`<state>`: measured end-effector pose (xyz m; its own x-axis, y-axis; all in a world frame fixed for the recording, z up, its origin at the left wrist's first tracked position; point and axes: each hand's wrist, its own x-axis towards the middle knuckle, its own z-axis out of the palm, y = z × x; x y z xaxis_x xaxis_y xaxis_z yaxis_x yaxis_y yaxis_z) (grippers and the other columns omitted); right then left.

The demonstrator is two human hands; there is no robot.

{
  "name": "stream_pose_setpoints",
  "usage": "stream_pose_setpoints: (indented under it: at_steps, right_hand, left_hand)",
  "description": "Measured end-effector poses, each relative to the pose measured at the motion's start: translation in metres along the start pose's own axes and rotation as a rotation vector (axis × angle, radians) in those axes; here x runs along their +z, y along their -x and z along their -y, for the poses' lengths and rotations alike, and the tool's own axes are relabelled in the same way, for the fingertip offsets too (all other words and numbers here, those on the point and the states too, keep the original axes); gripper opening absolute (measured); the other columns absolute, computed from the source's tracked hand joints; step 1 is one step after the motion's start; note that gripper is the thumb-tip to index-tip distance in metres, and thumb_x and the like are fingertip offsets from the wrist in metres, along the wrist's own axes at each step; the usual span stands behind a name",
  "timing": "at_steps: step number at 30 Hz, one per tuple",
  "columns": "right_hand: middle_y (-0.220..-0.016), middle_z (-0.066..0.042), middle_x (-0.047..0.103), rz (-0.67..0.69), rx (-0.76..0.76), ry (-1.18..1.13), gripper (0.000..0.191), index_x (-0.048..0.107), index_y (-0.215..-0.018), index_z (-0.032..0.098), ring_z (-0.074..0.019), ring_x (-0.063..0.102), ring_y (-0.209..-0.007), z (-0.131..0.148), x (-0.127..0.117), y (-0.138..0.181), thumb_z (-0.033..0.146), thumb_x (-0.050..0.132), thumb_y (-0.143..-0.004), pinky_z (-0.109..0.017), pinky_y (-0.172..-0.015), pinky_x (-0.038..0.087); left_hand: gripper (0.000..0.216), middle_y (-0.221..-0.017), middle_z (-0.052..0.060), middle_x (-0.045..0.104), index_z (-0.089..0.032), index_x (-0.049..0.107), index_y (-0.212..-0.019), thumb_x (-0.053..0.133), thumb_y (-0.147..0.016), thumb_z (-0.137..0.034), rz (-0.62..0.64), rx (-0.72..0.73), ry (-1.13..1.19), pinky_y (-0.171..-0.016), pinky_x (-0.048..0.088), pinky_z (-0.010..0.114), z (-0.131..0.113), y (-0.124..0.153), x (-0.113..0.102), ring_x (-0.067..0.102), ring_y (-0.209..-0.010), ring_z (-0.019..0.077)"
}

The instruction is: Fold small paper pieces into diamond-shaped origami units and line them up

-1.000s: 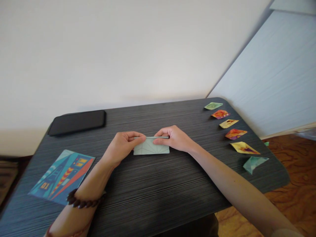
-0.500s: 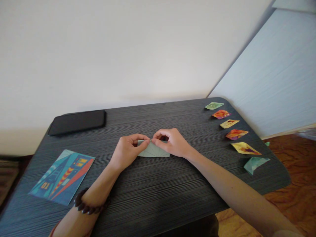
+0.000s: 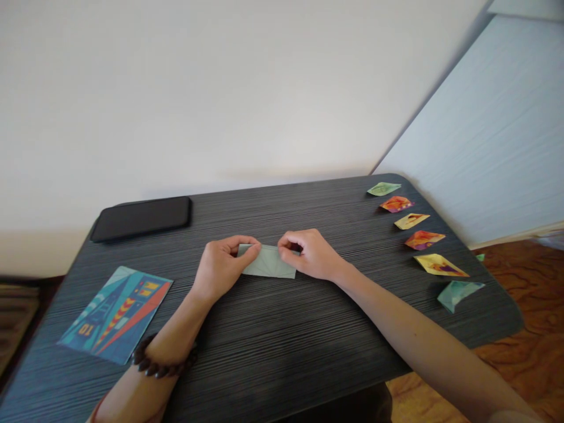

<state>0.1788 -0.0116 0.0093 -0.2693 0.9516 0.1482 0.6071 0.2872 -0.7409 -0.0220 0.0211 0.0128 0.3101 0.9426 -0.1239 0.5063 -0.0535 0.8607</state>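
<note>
Left hand point(image 3: 224, 265) and right hand point(image 3: 312, 254) meet over a small pale green paper point(image 3: 270, 264) near the centre of the frame, just below mid-height. On the left side of the paper, the thumb and forefinger of the left hand pinch its upper edge; on the right side, the thumb and fingers of the right hand pinch it near the upper right corner. Thin crease lines fan across the face of the paper, and its lower edge lies toward the bottom of the frame. Whether that edge touches the dark, streaked worktop point(image 3: 282, 346) beneath cannot be told.

A bracelet point(image 3: 159, 365) of dark beads circles the left wrist, at the lower left. Just beside that forearm lies a blue card point(image 3: 117, 314) with orange and red shapes and the mark "01". Above the card, at the middle left, a black phone point(image 3: 143, 218) lies flat near the far edge of the worktop.

Down the right side of the frame runs a row of folded papers: green point(image 3: 384, 188) at the top, then orange-red point(image 3: 397, 204), pale yellow point(image 3: 412, 221), orange point(image 3: 423, 239), yellow with a dark patch point(image 3: 440, 265), and blue-green point(image 3: 458, 293) lowest. Patterned brown floor point(image 3: 544, 317) shows at the lower right, and a pale wall point(image 3: 198, 94) fills the upper part.
</note>
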Motion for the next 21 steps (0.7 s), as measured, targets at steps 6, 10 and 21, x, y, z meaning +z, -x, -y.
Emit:
stream_pose_setpoints:
  at_steps: [6,10,21]
  right_hand:
    - [-0.061,0.002,0.061,0.047,0.003,-0.095,0.015,0.067,-0.079,0.015,-0.0078,0.05,-0.053,-0.005,-0.011,-0.002,0.017,0.052,-0.079,-0.02,-0.055,0.037]
    - [-0.063,0.001,0.061,0.065,0.008,-0.066,0.014,0.066,-0.078,0.015,-0.0077,0.05,-0.053,-0.005,-0.013,-0.001,0.017,0.053,-0.078,-0.02,-0.054,0.036]
    - [-0.075,0.0,0.064,0.086,-0.152,0.111,0.01,0.061,-0.082,0.019,-0.011,0.055,-0.065,0.003,-0.004,0.005,0.02,0.05,-0.082,-0.022,-0.065,0.037]
  left_hand:
    - [0.035,-0.058,-0.002,0.059,-0.015,0.069,-0.087,0.064,-0.074,-0.046,0.018,-0.022,0.046,-0.045,0.03,0.019,0.003,-0.002,-0.007,0.045,-0.047,0.0089]
    - [0.029,-0.066,0.0,0.065,-0.015,0.068,-0.084,0.061,-0.078,-0.042,0.105,0.044,-0.026,-0.047,0.034,0.019,-0.004,-0.001,-0.009,0.05,-0.051,0.0096]
    - [0.022,-0.083,0.001,0.073,-0.018,0.071,-0.083,0.057,-0.078,-0.034,0.219,0.109,-0.114,-0.075,0.048,0.025,-0.014,0.003,-0.006,0.066,-0.079,0.018]
